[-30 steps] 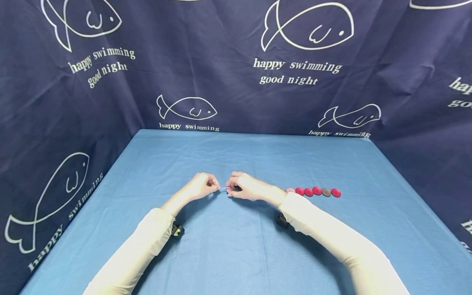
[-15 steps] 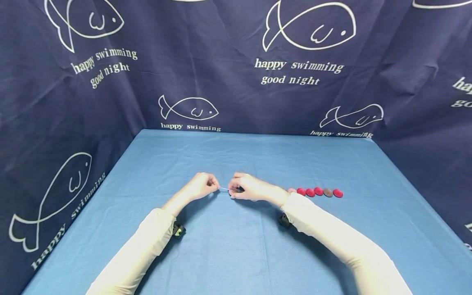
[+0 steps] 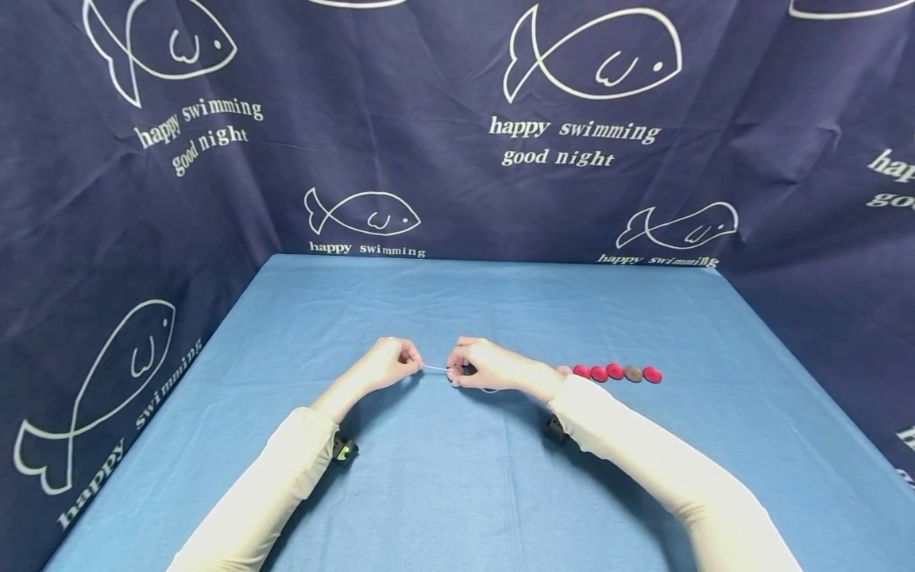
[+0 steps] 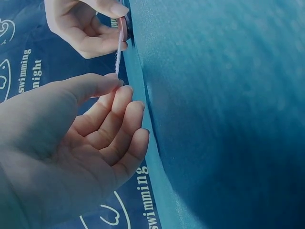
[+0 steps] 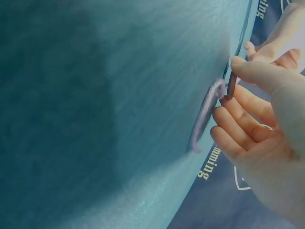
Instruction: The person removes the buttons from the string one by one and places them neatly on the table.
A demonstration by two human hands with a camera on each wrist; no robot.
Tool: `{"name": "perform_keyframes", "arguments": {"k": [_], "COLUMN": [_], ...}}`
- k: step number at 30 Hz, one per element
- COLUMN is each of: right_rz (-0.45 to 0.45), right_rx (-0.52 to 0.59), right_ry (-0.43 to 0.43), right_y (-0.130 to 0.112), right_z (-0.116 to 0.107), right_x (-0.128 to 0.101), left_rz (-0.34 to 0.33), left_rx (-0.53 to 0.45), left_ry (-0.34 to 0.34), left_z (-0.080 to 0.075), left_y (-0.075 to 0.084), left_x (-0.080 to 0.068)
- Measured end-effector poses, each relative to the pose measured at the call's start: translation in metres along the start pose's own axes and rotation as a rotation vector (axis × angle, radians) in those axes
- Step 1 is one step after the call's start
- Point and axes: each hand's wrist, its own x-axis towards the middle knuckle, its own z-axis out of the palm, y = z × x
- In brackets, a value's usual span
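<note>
Between thumb and forefinger, my left hand [image 3: 391, 364] pinches the end of a pale lilac string [image 3: 434, 368]. The string runs taut to a round pinkish-brown button [image 3: 454, 372], which my right hand [image 3: 489, 365] grips by its edge. In the right wrist view the button [image 5: 232, 86] is seen edge-on, with thumb and fingertips around it. More of the string [image 5: 206, 112] hangs in a loose length on the button's other side. The left wrist view shows the string [image 4: 118, 57] stretched between both hands. Part of the button is covered by my right fingers.
To the right, partly behind my right forearm, lies a row of round buttons: a pink one [image 3: 564, 370], several red ones [image 3: 615, 371] and a brown one [image 3: 633, 373]. A blue cloth [image 3: 429, 477] covers the table. Dark fish-print curtains [image 3: 457, 143] stand behind and at the sides.
The right hand has moved slightly right, away from the left, with the button. More string shows between the hands, and the button's face is more visible. The left hand has hardly moved.
</note>
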Motion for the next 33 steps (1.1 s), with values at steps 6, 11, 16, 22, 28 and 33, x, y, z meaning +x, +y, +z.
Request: {"name": "perform_keyframes", "arguments": {"k": [6,11,16,22,28,33], "right_rz": [0.005,-0.008,-0.028,-0.037,-0.024,-0.019], "right_rx": [0.007,-0.002,-0.019,-0.002,0.002,0.001], "right_ry": [-0.008,-0.001,0.022,0.036,0.035,0.038], "right_y": [0.002,0.003,0.005,0.006,0.007,0.008], "right_z": [-0.001,-0.003,-0.004,-0.005,-0.007,-0.008], "right_x": [-0.003,-0.005,-0.008,-0.010,-0.014,-0.018], "left_rz": [-0.008,-0.011,-0.007,-0.002,0.003,-0.022], "left_rx": [-0.002,-0.002,-0.004,0.006,0.011,0.007], "left_ry": [-0.001,-0.005,0.005,0.008,0.010,0.006], "left_z": [0.001,0.000,-0.001,-0.002,-0.002,-0.001], "left_y": [0.000,-0.001,0.000,0.000,-0.001,-0.001], "left_x": [0.000,-0.001,-0.001,-0.002,-0.002,0.000]}}
